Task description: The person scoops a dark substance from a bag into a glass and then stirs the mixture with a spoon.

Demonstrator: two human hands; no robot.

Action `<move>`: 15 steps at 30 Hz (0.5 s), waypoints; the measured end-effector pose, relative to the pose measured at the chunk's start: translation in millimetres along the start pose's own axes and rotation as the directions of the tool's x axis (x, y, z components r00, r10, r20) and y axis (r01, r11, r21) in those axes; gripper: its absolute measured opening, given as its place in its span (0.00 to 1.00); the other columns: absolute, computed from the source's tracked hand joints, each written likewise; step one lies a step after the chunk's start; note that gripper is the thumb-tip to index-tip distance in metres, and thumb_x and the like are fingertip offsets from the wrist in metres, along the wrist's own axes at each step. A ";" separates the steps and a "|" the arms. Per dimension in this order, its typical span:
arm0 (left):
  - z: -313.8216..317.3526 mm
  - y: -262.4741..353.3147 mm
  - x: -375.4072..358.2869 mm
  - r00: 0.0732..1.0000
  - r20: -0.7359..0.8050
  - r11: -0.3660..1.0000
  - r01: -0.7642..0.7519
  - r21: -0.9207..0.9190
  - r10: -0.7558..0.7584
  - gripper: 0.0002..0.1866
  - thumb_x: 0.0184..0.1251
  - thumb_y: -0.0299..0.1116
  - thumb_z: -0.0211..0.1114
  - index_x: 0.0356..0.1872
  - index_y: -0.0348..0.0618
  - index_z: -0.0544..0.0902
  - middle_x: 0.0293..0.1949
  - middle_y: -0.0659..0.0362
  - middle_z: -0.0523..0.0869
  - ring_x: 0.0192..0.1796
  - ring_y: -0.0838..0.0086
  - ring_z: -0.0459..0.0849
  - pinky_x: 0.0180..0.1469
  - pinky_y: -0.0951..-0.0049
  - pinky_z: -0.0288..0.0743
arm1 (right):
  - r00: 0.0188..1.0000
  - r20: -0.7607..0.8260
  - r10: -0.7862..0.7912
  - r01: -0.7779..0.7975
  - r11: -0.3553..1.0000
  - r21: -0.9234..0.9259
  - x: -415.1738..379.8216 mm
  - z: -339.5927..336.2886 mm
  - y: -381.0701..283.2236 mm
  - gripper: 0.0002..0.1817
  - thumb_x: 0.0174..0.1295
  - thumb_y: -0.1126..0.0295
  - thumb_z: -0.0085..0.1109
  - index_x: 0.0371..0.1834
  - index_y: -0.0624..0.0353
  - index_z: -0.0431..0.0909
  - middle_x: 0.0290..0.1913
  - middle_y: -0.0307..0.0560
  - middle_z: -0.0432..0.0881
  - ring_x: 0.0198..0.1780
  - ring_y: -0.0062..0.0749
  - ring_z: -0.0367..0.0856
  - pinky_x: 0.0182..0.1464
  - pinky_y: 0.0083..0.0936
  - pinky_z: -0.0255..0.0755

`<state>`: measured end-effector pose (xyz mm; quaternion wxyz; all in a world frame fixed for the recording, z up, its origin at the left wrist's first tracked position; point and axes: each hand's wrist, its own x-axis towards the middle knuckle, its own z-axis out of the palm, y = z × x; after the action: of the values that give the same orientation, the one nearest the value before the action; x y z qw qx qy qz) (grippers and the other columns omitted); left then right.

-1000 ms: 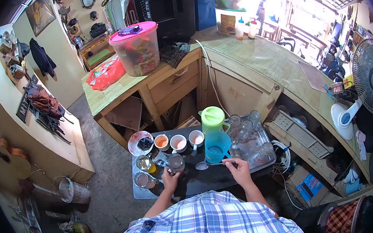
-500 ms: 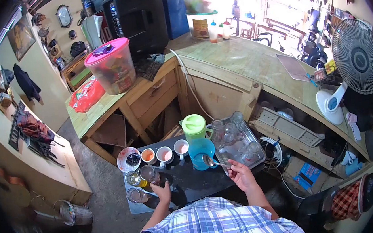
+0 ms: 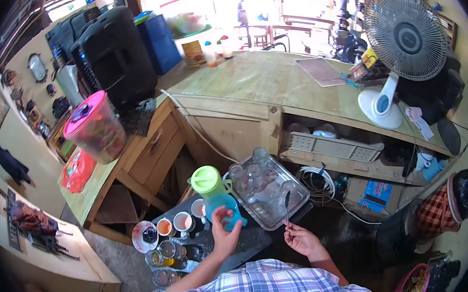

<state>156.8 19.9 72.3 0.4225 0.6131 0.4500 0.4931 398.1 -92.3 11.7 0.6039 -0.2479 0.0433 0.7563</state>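
Observation:
My right hand (image 3: 303, 240) pinches the handle of a metal spoon (image 3: 287, 201), held upright at the tray's front edge. With fingers apart and nothing in it, my left hand (image 3: 226, 233) is raised over the near side of a blue pitcher (image 3: 217, 203), partly covering it. A green lidded pitcher (image 3: 206, 180) stands behind the blue one. Several glasses (image 3: 255, 175) rest on a metal tray (image 3: 274, 223) at the right. White cups (image 3: 183, 222) stand left of my left hand, with glass mugs (image 3: 168, 249) nearer me and a patterned bowl (image 3: 145, 235) beyond them.
A wooden counter (image 3: 239, 79) curves behind the dark low table (image 3: 254, 245). On it are a pink-lidded tub (image 3: 96, 130), a black speaker (image 3: 115, 62) and a white fan (image 3: 381, 105). A coiled white cable (image 3: 315, 186) lies right of the tray.
My left hand has left the glass mugs and moved up and right to the blue pitcher, fingers spread. The spoon has turned upright. The view has swung to the right.

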 end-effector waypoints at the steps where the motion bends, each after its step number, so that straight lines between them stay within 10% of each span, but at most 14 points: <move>1: 11.5 7.4 25.2 0.994 0.065 0.996 -0.086 0.024 0.085 0.33 0.52 0.25 0.71 0.60 0.42 0.65 0.47 0.56 0.79 0.49 0.72 0.77 0.49 0.68 0.71 | 1.000 -0.002 -0.020 0.020 1.000 0.008 -3.1 -5.5 -0.8 0.20 0.65 0.82 0.52 0.61 0.62 0.71 0.40 0.42 0.79 0.41 0.29 0.80 0.48 0.24 0.77; 8: 105.4 -33.0 171.5 0.854 0.411 0.830 -0.461 0.314 0.319 0.38 0.50 0.32 0.73 0.63 0.43 0.64 0.50 0.50 0.76 0.55 0.59 0.76 0.56 0.56 0.72 | 0.997 -0.070 0.042 -0.014 0.932 0.361 -22.8 -33.6 -5.4 0.19 0.65 0.83 0.50 0.60 0.62 0.72 0.34 0.44 0.76 0.38 0.30 0.77 0.46 0.25 0.77; 10: 125.6 -55.2 196.4 0.824 0.561 0.586 -0.494 0.642 0.080 0.45 0.48 0.40 0.76 0.68 0.48 0.61 0.63 0.47 0.68 0.67 0.50 0.66 0.63 0.50 0.69 | 0.994 -0.109 0.007 0.037 0.919 0.392 -29.4 -32.1 -5.6 0.19 0.65 0.83 0.49 0.60 0.62 0.72 0.33 0.44 0.76 0.37 0.30 0.76 0.46 0.24 0.76; 15: 148.5 -99.7 229.9 0.802 0.546 0.408 -0.425 0.808 -0.244 0.54 0.46 0.49 0.77 0.74 0.59 0.54 0.75 0.47 0.50 0.76 0.42 0.50 0.69 0.44 0.61 | 0.985 -0.169 -0.041 0.118 0.870 0.479 -38.2 -47.1 -3.4 0.19 0.63 0.84 0.49 0.58 0.62 0.74 0.33 0.46 0.75 0.36 0.31 0.74 0.46 0.25 0.74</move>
<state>314.7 255.2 4.7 0.1085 0.8854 0.4513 -0.0239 422.1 -142.7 -12.3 0.6723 -0.1468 0.2683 0.6742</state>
